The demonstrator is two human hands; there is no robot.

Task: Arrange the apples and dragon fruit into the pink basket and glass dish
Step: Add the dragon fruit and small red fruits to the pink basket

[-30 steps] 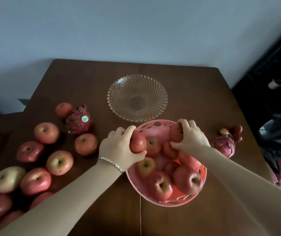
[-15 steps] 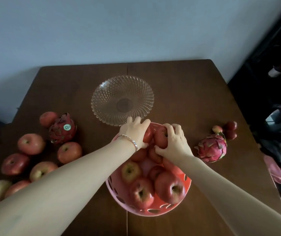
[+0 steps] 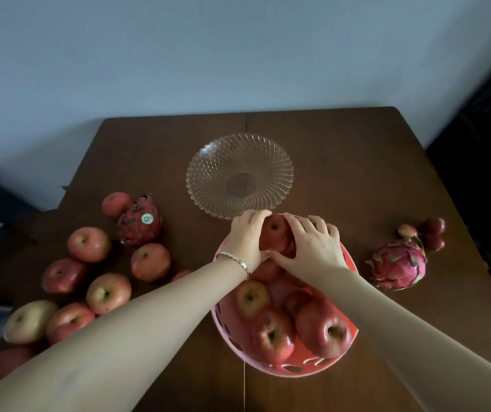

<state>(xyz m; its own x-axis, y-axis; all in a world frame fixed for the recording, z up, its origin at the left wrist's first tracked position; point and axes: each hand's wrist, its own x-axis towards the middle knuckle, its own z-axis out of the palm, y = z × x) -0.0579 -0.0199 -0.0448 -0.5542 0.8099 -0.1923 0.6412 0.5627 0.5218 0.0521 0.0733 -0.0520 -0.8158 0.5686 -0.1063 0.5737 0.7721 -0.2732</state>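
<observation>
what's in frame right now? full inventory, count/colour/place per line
wooden table: 1, dark brown, fills the middle of the view
glass dish: 1, clear, table centre toward the far side, nothing in it
pink basket: 1, pink, near side of the dish
apples in the basket: at least 5 visible, red, more may be hidden under the hands
loose apples: about 10, red and one yellowish, table left
stickered dragon fruit: 1, dark red, among the left apples
dragon fruit: 1, pink, right of the basket
small fruits: about 4, red, behind that dragon fruit
left hand: bracelet on wrist, on the basket's far apple
right hand: fingers on the same apple
</observation>
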